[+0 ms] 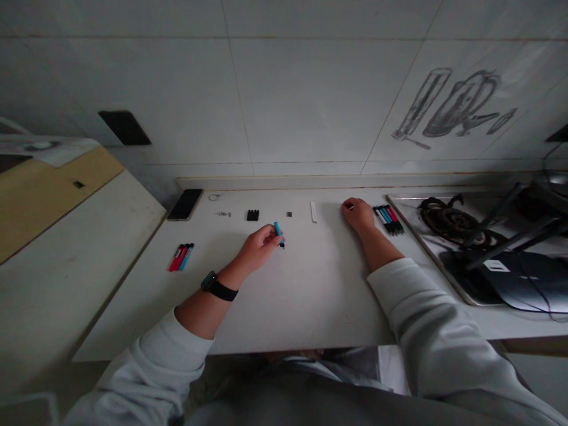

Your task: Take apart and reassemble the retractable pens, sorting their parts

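Head camera: our left hand [261, 244] has its fingers pinched on a blue pen barrel [278, 229], tilted above the desk [306, 284]; our right hand [359, 215] reaches forward, curled beside some pens [389, 219], its grip unclear to us.

Between the forearms [197, 312], the near middle of the bench [306, 302] lay open for a low pass. Farther off, black pieces [252, 215], a small dark part [289, 214] and white sticks [313, 213] made a low row with gaps between, the wall [284, 112] closing the far side. The left grip [264, 244], holding a blue pen [277, 228], stood near that row. Rightward, the right grip [358, 216] and lined-up pens [389, 219] crowded the way; beyond, a black device [528, 278] made a bulkier obstacle.
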Available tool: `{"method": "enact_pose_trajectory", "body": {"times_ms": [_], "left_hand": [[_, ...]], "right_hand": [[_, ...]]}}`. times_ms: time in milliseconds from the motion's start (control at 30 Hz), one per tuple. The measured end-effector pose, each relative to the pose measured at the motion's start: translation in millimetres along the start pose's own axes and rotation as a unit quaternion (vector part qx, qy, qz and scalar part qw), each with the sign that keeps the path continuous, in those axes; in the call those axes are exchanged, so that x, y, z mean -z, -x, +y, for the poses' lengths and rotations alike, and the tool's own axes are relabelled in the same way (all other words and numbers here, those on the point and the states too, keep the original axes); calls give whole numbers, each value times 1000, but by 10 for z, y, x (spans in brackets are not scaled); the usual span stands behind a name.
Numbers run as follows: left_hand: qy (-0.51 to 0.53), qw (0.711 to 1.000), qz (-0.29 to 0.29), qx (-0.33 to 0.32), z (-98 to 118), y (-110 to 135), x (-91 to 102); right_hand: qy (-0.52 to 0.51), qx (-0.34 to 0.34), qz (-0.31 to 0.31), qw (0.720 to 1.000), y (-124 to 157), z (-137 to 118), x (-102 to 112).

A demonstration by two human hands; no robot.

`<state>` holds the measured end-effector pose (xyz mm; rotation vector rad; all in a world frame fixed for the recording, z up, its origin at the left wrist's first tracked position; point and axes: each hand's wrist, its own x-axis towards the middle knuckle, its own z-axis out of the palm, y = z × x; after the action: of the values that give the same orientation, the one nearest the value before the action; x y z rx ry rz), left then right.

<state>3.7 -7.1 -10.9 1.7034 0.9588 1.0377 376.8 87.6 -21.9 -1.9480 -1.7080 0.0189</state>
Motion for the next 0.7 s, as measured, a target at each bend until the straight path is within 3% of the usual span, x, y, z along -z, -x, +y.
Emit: {"method": "enact_pose_trajectory", "body": {"times_ms": [267,500,700], "left_hand": [[-80,996,24,-23,-15,7,59],[-169,984,9,-56,67,18,76],[-245,965,-7,-95,112,14,68]], "right_hand": [[-105,-69,73,989,84,-54,76],[-204,37,93,974,313,-480,228],[-340,113,7,934,713,-1041,131]]}}
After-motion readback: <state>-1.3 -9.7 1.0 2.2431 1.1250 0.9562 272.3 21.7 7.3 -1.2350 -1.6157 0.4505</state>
